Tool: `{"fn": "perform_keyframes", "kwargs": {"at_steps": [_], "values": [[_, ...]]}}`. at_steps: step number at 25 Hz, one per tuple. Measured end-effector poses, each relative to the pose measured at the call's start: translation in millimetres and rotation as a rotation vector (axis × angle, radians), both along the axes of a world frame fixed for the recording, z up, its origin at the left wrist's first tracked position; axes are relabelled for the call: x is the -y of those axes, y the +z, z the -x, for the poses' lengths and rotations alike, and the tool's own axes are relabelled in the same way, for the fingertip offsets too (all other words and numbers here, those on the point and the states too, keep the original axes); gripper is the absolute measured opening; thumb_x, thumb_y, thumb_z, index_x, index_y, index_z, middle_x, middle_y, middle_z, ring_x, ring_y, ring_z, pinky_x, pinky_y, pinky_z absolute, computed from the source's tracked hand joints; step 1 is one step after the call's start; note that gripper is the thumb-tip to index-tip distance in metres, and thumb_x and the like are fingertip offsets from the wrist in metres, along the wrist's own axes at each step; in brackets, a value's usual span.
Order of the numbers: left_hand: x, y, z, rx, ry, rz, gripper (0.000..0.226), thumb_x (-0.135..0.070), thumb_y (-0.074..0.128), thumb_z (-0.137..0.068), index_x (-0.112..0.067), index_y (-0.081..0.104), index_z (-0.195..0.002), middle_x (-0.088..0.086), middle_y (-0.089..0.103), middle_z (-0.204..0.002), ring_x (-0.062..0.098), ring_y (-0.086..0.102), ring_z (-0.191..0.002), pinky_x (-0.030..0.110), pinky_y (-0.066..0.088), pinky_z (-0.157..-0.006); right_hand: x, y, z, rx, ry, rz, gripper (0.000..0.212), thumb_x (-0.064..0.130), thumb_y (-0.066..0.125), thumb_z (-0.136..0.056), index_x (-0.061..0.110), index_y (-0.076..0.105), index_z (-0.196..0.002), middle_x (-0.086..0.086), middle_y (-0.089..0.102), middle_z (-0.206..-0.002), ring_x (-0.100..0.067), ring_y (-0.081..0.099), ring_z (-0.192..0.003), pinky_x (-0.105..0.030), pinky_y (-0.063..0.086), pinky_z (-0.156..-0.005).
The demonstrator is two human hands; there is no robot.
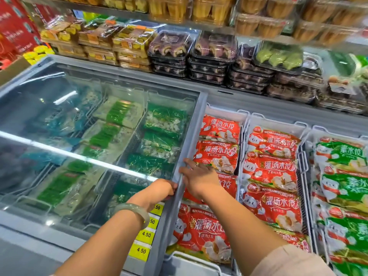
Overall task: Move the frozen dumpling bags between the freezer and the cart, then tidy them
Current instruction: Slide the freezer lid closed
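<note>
- Hands first: our left hand (162, 189) curls its fingers closed on the grey edge of the sliding glass lid (186, 156); our right hand (199, 176) presses on the same edge from the other side, fingers loosely spread and clamped on nothing.
- We judge this the access step: lid handling, no bag lifted yet.
- Red dumpling bags (219, 154) lie in the open freezer (225, 100) bay at 3 o'clock of the hands; green bags (342, 188) farther right.
- Next, we need the lid slid clear, then a grasp on the nearest red bag.
</note>
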State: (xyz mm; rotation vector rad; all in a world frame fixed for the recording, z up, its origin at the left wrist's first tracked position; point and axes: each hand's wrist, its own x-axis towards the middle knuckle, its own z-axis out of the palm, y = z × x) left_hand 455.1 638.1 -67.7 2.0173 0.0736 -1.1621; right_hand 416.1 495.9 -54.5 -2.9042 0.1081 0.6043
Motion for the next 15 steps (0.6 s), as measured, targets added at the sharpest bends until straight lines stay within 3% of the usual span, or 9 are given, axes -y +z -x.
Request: {"fn": "perform_keyframes", "kwargs": {"at_steps": [5,8,10,12,15], "values": [[19,11,10,-0.030,-0.164,0.001,0.033,0.007,0.044,-0.090,-0.022,0.053,-0.077,0.001,0.054,-0.084,0.021,0.051,-0.092,0.021,0.045,-0.072,13,-1,8,0.062,-0.082,-0.026,0.030,0.032,0.039,-0.096,0.027,0.048,-0.124,0.007,0.026,-0.148,-0.032,0.041,-0.125,-0.045,0.038,-0.098],[47,9,29,-0.059,-0.241,0.002,0.030,0.010,0.038,-0.090,-0.014,0.055,-0.090,-0.002,0.050,-0.079,0.013,0.050,-0.077,0.017,0.041,-0.062,40,-5,29,0.089,-0.147,-0.032,0.023,0.034,0.042,-0.094,0.030,0.050,-0.115,0.010,0.029,-0.139,-0.030,0.041,-0.122,-0.042,0.038,-0.096],[69,12,44,-0.056,-0.307,0.011,0.030,0.013,0.035,-0.089,-0.010,0.052,-0.098,0.001,0.050,-0.081,0.009,0.046,-0.071,0.015,0.038,-0.053,61,-6,43,0.066,-0.166,-0.024,0.028,0.039,0.045,-0.093,0.032,0.048,-0.119,0.010,0.027,-0.144,-0.031,0.037,-0.126,-0.046,0.036,-0.101],[96,11,59,-0.045,-0.387,0.007,0.029,0.008,0.039,-0.092,-0.017,0.053,-0.098,-0.005,0.055,-0.082,0.003,0.052,-0.068,0.011,0.042,-0.053,87,-8,65,0.055,-0.205,-0.026,0.033,0.040,0.045,-0.092,0.032,0.046,-0.124,0.010,0.026,-0.148,-0.031,0.035,-0.128,-0.048,0.034,-0.102],[138,17,85,-0.009,-0.491,-0.011,0.027,0.002,0.042,-0.095,-0.021,0.055,-0.090,-0.011,0.060,-0.067,-0.010,0.054,-0.046,0.005,0.043,-0.045,127,-10,100,0.079,-0.278,-0.027,0.034,0.035,0.044,-0.094,0.033,0.046,-0.128,0.011,0.026,-0.150,-0.029,0.035,-0.130,-0.045,0.033,-0.104]]}}
